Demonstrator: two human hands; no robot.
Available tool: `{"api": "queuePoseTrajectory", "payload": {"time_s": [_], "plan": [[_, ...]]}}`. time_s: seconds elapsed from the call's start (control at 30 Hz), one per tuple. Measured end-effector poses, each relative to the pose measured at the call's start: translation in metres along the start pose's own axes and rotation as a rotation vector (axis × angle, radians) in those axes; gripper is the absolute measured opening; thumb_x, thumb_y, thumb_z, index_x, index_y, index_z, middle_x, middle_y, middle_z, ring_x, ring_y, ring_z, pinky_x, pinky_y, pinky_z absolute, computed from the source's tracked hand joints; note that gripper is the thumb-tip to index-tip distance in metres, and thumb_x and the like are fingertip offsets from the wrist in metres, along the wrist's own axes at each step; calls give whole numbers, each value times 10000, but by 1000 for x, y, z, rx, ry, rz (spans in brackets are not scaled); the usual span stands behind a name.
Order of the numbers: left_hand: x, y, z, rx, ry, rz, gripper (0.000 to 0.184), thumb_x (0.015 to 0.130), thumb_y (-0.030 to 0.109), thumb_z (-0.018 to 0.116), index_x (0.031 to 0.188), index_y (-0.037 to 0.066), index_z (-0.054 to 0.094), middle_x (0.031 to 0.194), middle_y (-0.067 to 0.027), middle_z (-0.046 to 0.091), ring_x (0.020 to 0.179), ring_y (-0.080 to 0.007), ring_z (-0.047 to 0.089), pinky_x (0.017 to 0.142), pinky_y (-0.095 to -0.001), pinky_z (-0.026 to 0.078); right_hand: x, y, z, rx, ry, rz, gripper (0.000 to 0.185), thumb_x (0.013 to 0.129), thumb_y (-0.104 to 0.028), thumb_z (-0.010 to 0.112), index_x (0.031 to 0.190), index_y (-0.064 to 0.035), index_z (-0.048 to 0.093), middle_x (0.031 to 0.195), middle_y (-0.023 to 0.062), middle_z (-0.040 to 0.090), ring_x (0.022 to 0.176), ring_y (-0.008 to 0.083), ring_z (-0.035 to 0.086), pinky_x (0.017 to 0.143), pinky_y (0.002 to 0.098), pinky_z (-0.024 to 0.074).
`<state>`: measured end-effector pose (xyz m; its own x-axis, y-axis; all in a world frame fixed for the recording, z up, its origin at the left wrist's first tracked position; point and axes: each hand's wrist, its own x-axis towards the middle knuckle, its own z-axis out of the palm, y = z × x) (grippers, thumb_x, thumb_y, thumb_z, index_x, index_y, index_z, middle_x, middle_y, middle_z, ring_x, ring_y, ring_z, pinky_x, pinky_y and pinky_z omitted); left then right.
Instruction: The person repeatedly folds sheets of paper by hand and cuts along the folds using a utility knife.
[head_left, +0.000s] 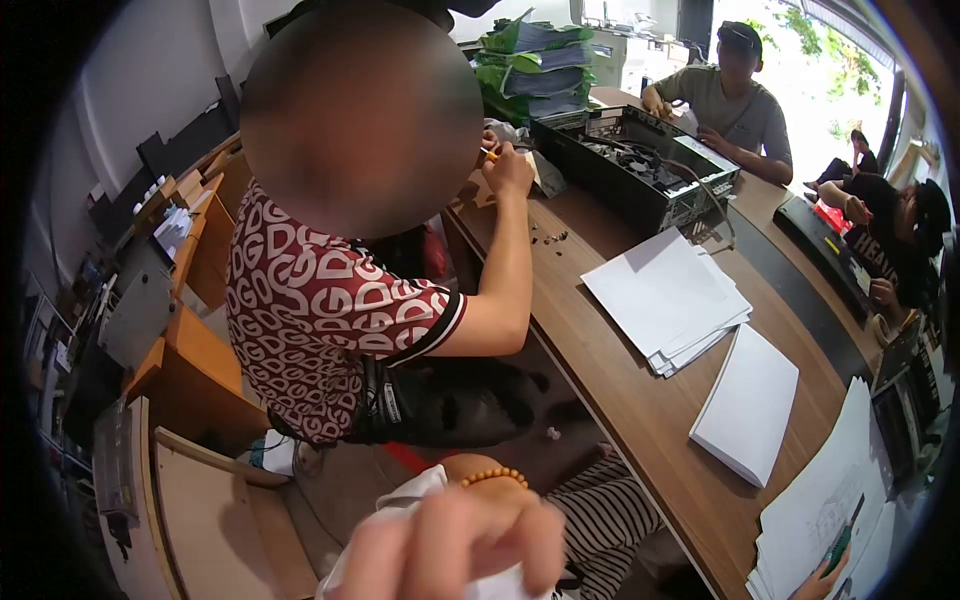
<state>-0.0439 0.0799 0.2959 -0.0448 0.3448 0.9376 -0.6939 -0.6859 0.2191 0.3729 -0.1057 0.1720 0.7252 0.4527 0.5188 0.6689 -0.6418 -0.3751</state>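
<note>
Close to the camera, at the bottom centre, my left hand (450,545) is raised and blurred, its fingers bent and apart with nothing visible between them. Behind it shows a wrist with an orange bead bracelet (495,475). In the bottom right corner my right hand (825,580), partly cut off by the frame, is closed on a green-handled tool (840,545) with a thin dark shaft. The tool lies over printed sheets (800,530) on the wooden table (600,350).
A person in a patterned red shirt (300,290) sits close on the left, holding a yellow-handled tool. An open computer case (640,165), white papers (665,290) and a white stack (750,400) lie on the table. Other people sit across it.
</note>
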Motion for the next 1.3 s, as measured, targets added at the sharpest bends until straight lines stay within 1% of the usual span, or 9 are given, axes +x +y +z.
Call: {"api": "queuePoseTrajectory", "payload": {"time_s": [0.17,0.27,0.37,0.57,0.73,0.8,0.83,0.9,1.3], "plan": [[-6,-78,-13,-59,-120,-127,262,906,343,510,964,132,653,1092,-91,543,994,-227,498,814,-348,397,7,19,11,149,139,-76,363,874,-215,621,1133,36,584,1056,208,630,947,332,610,810,373,497],[0,-140,-9,110,-489,-383,266,894,317,539,926,89,672,1061,-109,571,1011,-260,513,832,-380,400,25,100,37,-149,157,-165,385,937,-115,475,1319,-77,451,1273,174,519,1172,308,505,983,385,396],[-26,-201,2,190,-719,-562,281,858,316,592,1006,86,655,1069,-102,603,1084,-286,507,905,-414,391,5,30,19,108,87,-118,374,905,-103,545,1273,-58,493,1214,159,566,1081,292,560,917,335,432],[-99,-254,8,729,-1159,-159,424,869,392,547,1166,90,567,1273,-184,482,1229,-301,418,998,-438,329,-40,-19,2,92,-80,-208,332,866,-37,561,1196,0,534,1057,153,598,897,264,585,788,345,460],[-109,-223,-7,660,-1201,-197,396,874,389,544,1128,87,581,1264,-179,490,1222,-292,426,997,-453,322,-70,-54,-33,107,-201,-322,383,834,45,541,1214,39,501,1079,184,578,900,270,588,785,334,467],[-99,-212,-5,674,-1243,-279,361,877,379,541,1074,84,610,1204,-173,533,1179,-291,466,999,-450,322,-78,-92,-51,11,-85,-432,274,859,-185,632,1001,49,647,909,165,673,765,250,647,639,297,534],[-88,-210,0,643,-1275,-381,346,870,377,551,1016,74,633,1141,-168,568,1133,-296,502,1006,-457,325,-90,-80,-52,92,-322,-186,397,824,55,541,1217,40,495,1081,190,576,919,282,591,806,344,463],[-87,-219,8,667,-1194,-331,340,861,372,566,985,65,640,1125,-170,578,1117,-300,513,1008,-463,334,-100,-83,-48,235,-309,-203,375,778,36,575,1152,40,542,1032,203,591,925,317,594,827,371,459],[-92,-226,20,855,-1338,-449,635,927,448,417,1402,40,306,1470,-212,223,1383,-352,159,1122,-493,114,-126,-106,-49,313,-256,-360,396,614,-61,723,989,32,637,897,146,646,717,268,655,618,321,532]]}}
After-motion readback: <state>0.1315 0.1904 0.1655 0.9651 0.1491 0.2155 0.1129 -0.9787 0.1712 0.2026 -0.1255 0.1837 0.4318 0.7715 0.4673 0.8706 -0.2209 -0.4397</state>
